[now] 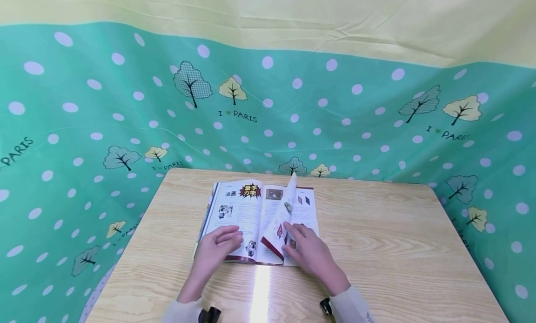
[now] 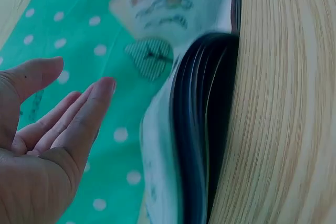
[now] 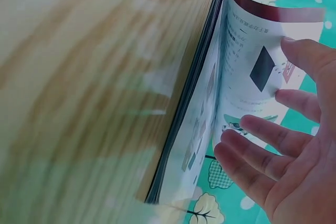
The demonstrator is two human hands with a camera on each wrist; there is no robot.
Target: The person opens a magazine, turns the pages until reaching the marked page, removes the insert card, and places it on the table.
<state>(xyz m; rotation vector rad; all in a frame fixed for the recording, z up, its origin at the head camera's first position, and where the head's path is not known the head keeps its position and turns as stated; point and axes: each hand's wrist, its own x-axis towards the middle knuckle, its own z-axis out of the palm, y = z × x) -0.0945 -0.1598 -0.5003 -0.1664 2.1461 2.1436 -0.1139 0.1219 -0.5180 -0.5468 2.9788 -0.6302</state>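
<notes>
An open magazine (image 1: 248,218) lies on the wooden table, with print and small cartoon pictures on its pages. One page (image 1: 285,212) on its right half stands up, curving toward the spine. My right hand (image 1: 311,251) is at that raised page; in the right wrist view its thumb and index fingertips touch the printed side, and the other fingers (image 3: 268,163) are spread. Over the lower part of the left page is my left hand (image 1: 215,251), its fingers relaxed and holding nothing. The left wrist view has the left hand (image 2: 58,135) apart from the magazine's thick page edges (image 2: 197,124).
The wooden table (image 1: 385,239) extends on both sides of the magazine. Behind it hangs a green cloth (image 1: 335,113) with white dots and printed trees. Dark straps (image 1: 209,314) circle both wrists at the sleeve ends.
</notes>
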